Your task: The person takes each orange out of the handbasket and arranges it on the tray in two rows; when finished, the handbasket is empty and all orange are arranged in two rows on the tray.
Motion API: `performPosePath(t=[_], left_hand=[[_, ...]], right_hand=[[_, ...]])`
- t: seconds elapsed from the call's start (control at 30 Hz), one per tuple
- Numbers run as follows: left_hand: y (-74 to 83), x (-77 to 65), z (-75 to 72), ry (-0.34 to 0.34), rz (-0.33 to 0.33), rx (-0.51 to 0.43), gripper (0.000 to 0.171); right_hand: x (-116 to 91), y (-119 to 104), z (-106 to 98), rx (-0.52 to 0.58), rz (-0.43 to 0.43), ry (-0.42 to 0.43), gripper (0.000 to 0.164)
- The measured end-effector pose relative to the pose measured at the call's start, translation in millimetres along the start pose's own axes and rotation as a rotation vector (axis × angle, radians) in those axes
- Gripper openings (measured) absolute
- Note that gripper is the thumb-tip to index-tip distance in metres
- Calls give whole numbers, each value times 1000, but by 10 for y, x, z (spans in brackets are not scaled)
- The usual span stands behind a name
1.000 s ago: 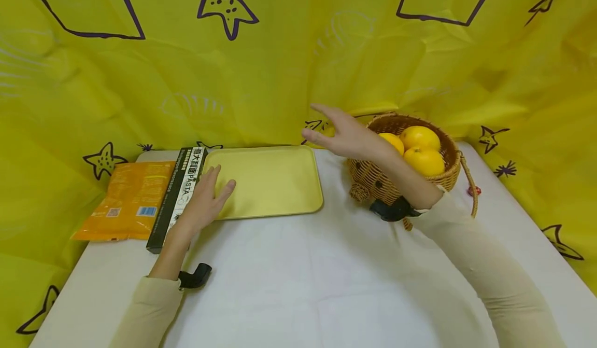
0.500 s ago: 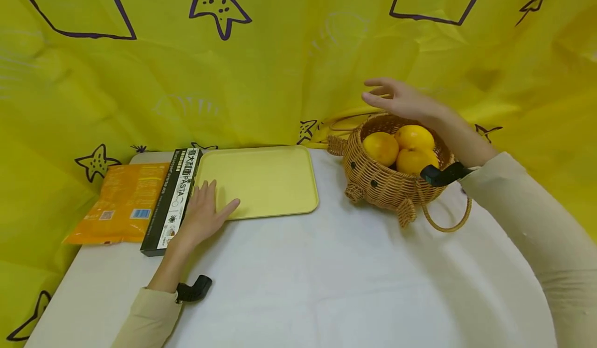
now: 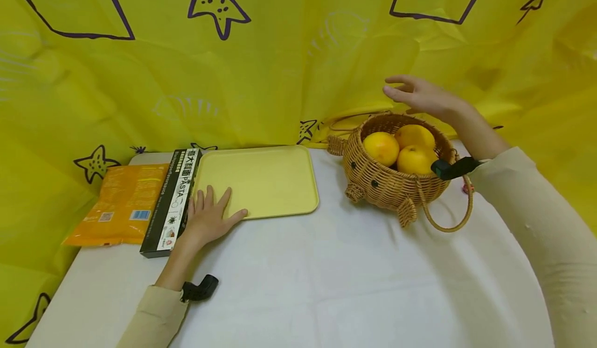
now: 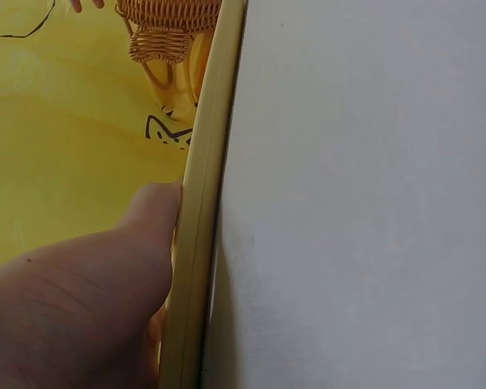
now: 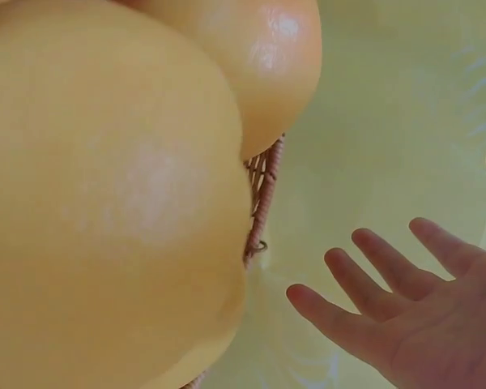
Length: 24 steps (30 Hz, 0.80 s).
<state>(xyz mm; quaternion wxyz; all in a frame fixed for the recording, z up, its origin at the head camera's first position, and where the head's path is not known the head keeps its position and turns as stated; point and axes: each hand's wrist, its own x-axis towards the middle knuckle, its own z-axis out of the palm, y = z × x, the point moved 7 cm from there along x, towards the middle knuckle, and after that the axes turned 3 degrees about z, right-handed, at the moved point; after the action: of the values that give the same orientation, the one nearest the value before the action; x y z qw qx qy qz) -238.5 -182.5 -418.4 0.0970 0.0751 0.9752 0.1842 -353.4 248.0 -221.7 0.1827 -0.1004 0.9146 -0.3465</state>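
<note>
My left hand [image 3: 207,222] lies spread over the near left corner of a yellow tray [image 3: 275,182], its fingers straight. In the left wrist view the thumb [image 4: 150,219] is beside the tray's rim [image 4: 202,194]. Above the back of a wicker basket [image 3: 387,190] hangs my right hand [image 3: 426,96], holding nothing. Its fingers are extended in the right wrist view, apart from the fruit. Inside the basket, which has a pig's face, are three round yellow-orange citrus fruits [image 3: 381,149]; they loom large [image 5: 113,203] in the right wrist view.
Left of the tray lies a dark pasta box [image 3: 172,203], with an orange packet [image 3: 123,203] beside it. A yellow patterned curtain [image 3: 280,68] hangs behind the white table [image 3: 326,280]. The basket's handle loop [image 3: 448,228] droops at its near right side.
My right hand has moved right and up, from in front of the basket to above its back rim. My left hand has shifted slightly down and right, its fingers spreading.
</note>
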Motion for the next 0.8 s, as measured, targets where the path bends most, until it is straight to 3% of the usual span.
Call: performPosePath(t=[0.13, 0.4, 0.7, 0.8], left_hand=[[31, 17, 11, 1, 7, 16, 87], [66, -27, 43, -24, 7, 45, 85], [301, 73, 44, -25, -12, 78, 94], [300, 102, 50, -4, -13, 61, 103]], right_hand=[[-6, 49, -12, -20, 7, -15, 75], [-19, 116, 92, -170, -9, -109, 66], [-44, 176, 303, -286, -98, -356, 53], [-44, 198, 360, -305, -109, -413, 54]])
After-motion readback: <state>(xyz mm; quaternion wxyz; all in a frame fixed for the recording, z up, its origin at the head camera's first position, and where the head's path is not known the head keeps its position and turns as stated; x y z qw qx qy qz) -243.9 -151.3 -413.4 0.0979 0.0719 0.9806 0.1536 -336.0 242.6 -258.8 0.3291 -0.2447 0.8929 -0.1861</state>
